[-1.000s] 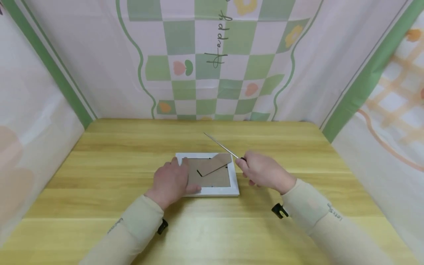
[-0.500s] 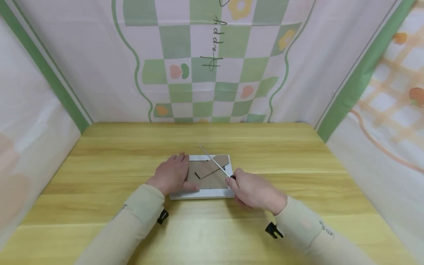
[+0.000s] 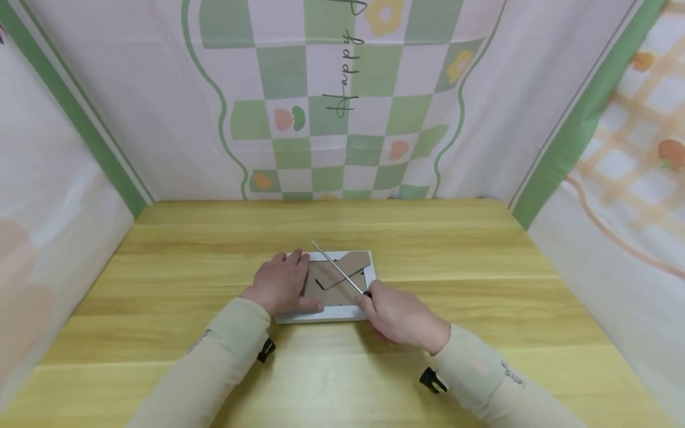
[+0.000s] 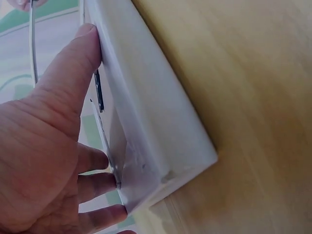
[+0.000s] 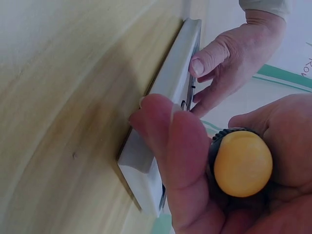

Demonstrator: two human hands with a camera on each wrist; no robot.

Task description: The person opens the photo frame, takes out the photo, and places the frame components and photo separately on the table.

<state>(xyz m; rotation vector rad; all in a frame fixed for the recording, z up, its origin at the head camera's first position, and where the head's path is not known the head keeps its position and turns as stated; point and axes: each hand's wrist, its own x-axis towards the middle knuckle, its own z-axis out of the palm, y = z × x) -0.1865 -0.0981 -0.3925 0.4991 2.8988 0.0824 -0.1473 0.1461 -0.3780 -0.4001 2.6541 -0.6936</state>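
Observation:
A white picture frame (image 3: 321, 314) lies back side up on the table, its brown backing board (image 3: 338, 296) and folded stand (image 3: 354, 261) showing. My left hand (image 3: 278, 284) rests on its left end, fingers extended; in the left wrist view the thumb (image 4: 73, 63) lies along the white border. My right hand (image 3: 398, 315) grips a screwdriver (image 3: 338, 267) at the frame's right end. The metal shaft slants across above the backing, tip pointing to the far left. In the right wrist view the handle's yellow end (image 5: 243, 163) shows between the curled fingers. Whether the shaft touches the frame cannot be told.
The wood-grain table (image 3: 187, 261) extends around the frame on every side. A patterned cloth (image 3: 342, 119) with green checks hangs behind it, with more cloth at both sides. A black clip (image 3: 432, 380) hangs by the right sleeve and another (image 3: 266, 351) by the left.
My right hand has moved left and nearer, bringing the screwdriver from the frame's far right corner to across the backing. The left hand stays on the frame's left end.

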